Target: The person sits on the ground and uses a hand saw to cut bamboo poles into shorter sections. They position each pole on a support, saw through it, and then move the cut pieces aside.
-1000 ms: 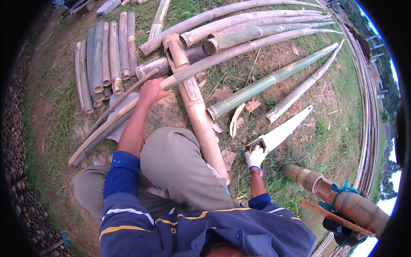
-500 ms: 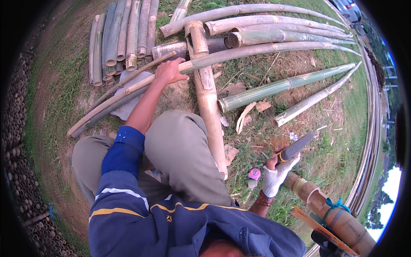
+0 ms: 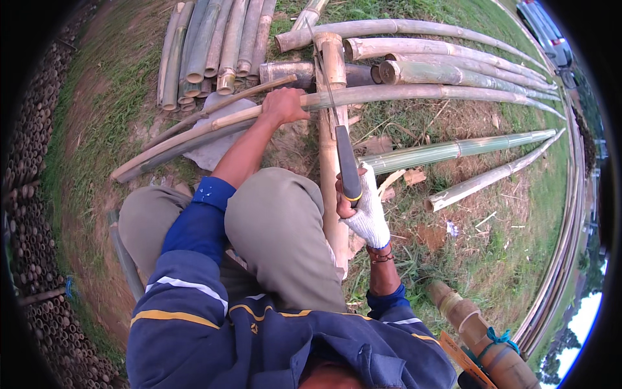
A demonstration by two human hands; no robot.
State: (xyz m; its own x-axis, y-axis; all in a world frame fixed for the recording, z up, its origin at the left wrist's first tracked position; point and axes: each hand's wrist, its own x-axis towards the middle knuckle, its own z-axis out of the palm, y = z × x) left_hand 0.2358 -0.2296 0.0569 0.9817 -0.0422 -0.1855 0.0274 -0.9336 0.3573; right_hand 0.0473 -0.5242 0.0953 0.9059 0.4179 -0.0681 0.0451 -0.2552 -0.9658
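Observation:
A long bamboo pole (image 3: pixel 402 94) lies across an upright-looking bamboo support (image 3: pixel 329 194) and runs from lower left to far right. My bare left hand (image 3: pixel 284 106) is closed around the pole, just left of the support. In my right hand (image 3: pixel 366 206), which wears a white knitted glove, is a handsaw (image 3: pixel 348 163) with a black and yellow handle. Its thin blade points away from me and crosses the pole close to the support's notched top. Whether the teeth touch the pole I cannot tell.
Several cut bamboo lengths (image 3: pixel 214 45) are stacked at the far left, near a grey stone slab (image 3: pixel 214 146). More poles (image 3: pixel 453 150) lie on the grass at right. A thick bamboo piece tied with teal cord (image 3: pixel 497 340) stands beside an orange strip (image 3: pixel 463 355) at lower right.
My right hand has brought the saw left and away from me, from over the grass to the pole by the support. My left hand still grips the pole. The whole view has shifted slightly.

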